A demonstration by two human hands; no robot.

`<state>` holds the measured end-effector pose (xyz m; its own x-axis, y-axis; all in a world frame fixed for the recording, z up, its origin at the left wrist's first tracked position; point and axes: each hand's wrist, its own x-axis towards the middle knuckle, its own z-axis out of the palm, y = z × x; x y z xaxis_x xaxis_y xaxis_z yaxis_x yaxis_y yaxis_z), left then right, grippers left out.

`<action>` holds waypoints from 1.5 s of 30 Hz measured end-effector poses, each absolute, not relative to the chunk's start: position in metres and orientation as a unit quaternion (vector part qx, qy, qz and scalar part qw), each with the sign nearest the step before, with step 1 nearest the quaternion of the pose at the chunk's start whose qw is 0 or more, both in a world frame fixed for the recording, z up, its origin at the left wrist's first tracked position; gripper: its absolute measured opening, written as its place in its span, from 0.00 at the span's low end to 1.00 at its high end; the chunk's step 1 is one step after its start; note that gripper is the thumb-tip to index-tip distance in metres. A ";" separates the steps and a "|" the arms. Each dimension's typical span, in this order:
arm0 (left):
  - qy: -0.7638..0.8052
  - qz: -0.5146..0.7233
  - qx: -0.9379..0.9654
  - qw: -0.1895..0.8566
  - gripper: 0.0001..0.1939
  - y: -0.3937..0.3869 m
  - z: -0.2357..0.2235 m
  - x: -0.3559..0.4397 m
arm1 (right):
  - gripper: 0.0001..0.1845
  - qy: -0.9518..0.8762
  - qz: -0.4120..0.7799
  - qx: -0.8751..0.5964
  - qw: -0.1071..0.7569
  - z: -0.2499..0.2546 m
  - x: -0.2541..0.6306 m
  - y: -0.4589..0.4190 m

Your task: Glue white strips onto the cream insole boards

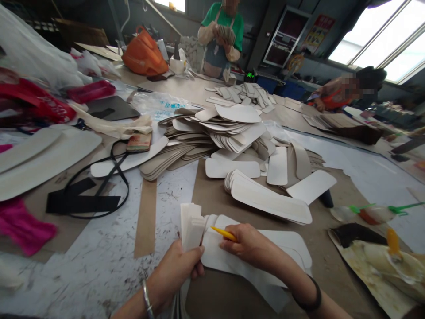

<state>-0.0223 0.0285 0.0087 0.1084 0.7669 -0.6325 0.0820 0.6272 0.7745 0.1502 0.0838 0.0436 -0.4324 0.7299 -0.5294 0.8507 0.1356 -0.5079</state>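
My left hand (181,268) is closed around a bundle of narrow white strips (192,226), fanned out at the top, with its lower ends hanging below the wrist. Between the fingers of my right hand (247,243) is a slim yellow pointed tool (224,232), its tip directed left toward the strips. Whether that tip touches anything, I cannot tell. Under my right hand and forearm lie overlapping white rounded panels (282,241) on the brown board. Just beyond them rests a stack of long white panels (268,197).
A large heap of white and grey panels (232,128) fills the table's middle. At left lie a black cord (128,186) and pink cloth (28,226). A glue-stained container (395,261) stands at right. Two people work beyond, one in a green top (237,33).
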 end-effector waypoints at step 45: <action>0.675 0.308 0.343 0.576 0.18 0.020 0.013 0.004 | 0.07 0.658 -0.078 0.743 0.095 0.042 0.258 0.016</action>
